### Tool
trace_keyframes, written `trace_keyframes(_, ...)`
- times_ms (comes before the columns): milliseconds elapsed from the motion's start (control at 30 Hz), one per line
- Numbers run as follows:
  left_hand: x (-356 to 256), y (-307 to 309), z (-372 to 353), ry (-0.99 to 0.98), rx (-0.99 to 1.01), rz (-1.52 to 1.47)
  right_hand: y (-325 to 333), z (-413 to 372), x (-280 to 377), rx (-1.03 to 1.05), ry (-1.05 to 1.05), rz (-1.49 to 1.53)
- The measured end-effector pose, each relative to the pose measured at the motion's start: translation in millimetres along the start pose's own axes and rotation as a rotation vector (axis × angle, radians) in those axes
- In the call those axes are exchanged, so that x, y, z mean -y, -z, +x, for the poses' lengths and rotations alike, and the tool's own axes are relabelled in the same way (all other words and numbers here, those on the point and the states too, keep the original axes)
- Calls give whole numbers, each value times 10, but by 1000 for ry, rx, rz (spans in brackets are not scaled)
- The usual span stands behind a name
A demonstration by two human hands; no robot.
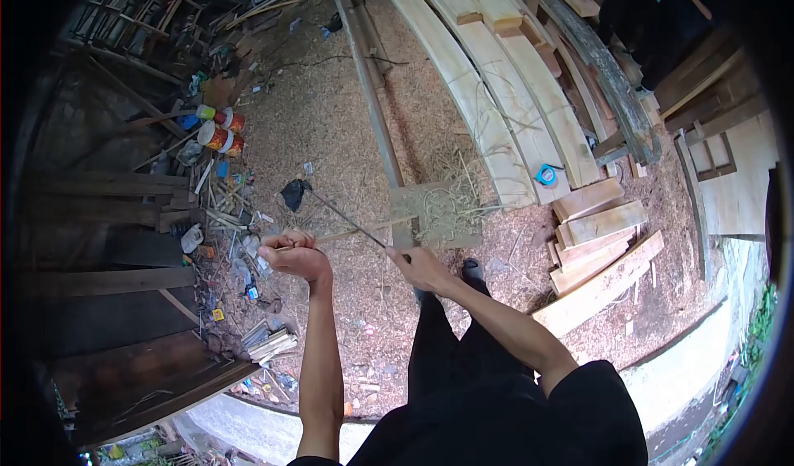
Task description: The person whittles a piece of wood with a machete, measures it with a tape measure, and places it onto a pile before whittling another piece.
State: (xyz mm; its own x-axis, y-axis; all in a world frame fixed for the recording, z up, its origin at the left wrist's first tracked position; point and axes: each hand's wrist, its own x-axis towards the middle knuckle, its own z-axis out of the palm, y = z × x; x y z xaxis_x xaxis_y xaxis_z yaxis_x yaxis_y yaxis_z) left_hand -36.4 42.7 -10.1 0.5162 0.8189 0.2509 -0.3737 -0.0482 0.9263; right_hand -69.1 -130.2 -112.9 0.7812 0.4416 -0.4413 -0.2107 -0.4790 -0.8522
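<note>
My left hand [294,253] is closed around a thin pale bamboo strip [364,231] that runs off to the right. My right hand [416,266] grips the handle of a long dark blade [346,218], which slants up and left toward a black cloth [292,194] on the ground. The blade crosses over the strip between my two hands. Below them are my legs in black trousers, standing on sawdust. A low square block [434,214] covered with thin shavings lies just beyond my right hand.
Long pale planks [496,94] curve across the ground ahead, with a blue tape measure [546,174] on one. Short wood offcuts [600,234] are stacked at the right. Paint cans [222,129], bottles and scrap clutter the left, beside dark boards [107,284].
</note>
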Motion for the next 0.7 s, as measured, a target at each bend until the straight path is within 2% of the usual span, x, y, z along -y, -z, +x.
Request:
trace_keyframes(33,-14,-11,-33,-2,8,-18,-11,12,10,-2,33,-2)
trace_keyframes(100,-21,22,-51,3,-47,23,-115,182,-413,-1,-33,19)
trace_keyframes(167,-21,87,-48,-7,-111,54,-55,393,-810,7,-385,6)
trace_keyframes(233,-10,150,-41,-96,-58,70,49,451,-765,7,-331,-56)
trace_keyframes(300,12,160,7,-76,-83,54,57,380,-762,5,-290,-119)
trace_keyframes(367,9,134,60,-104,-71,71,31,303,-745,-53,-111,-106)
trace_keyframes(400,0,189,61,-109,-79,80,20,326,-823,-41,-108,-106)
trace_keyframes(467,26,233,113,-82,-84,77,46,489,-1052,-30,-359,-21)
trace_keyframes(600,49,242,143,-98,-148,84,127,489,-1026,36,-384,-114)
trace_keyframes(700,29,244,159,-79,-146,79,54,448,-1315,-43,-286,-165)
